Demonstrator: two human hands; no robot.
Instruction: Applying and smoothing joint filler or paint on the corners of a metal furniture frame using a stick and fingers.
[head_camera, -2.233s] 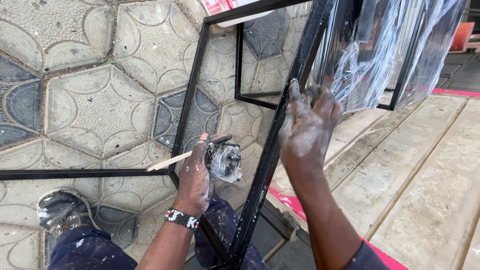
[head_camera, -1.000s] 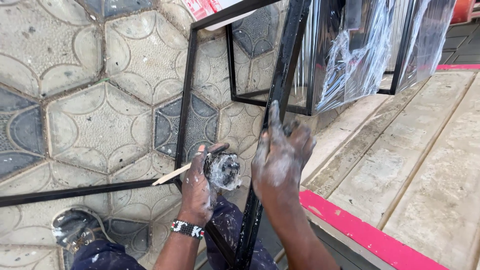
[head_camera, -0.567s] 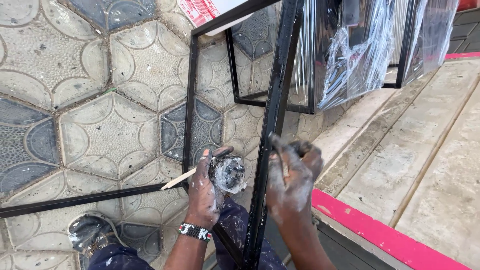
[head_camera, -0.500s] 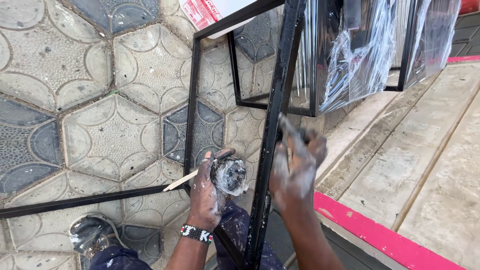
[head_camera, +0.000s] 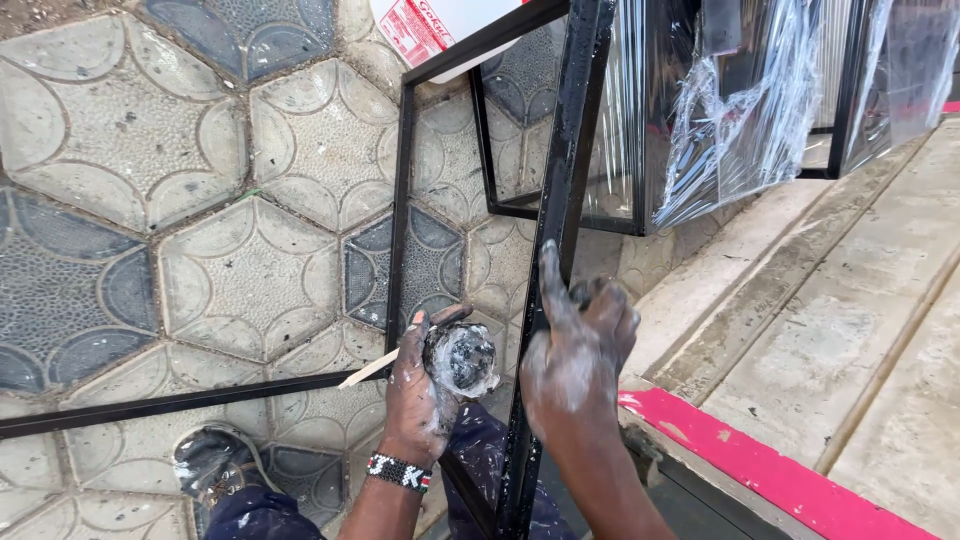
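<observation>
Hexagon-patterned paved floor (head_camera: 230, 190) bears black metal frames (head_camera: 400, 200) and a shoe (head_camera: 205, 465)

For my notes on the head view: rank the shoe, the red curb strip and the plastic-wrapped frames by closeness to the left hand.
1. Shoe, lower left of the left hand.
2. Red curb strip, right.
3. Plastic-wrapped frames, upper right.

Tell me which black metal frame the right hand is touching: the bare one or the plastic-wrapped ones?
The bare frame: the right hand presses on its upright bar, while the wrapped frames stand behind, untouched.
</observation>
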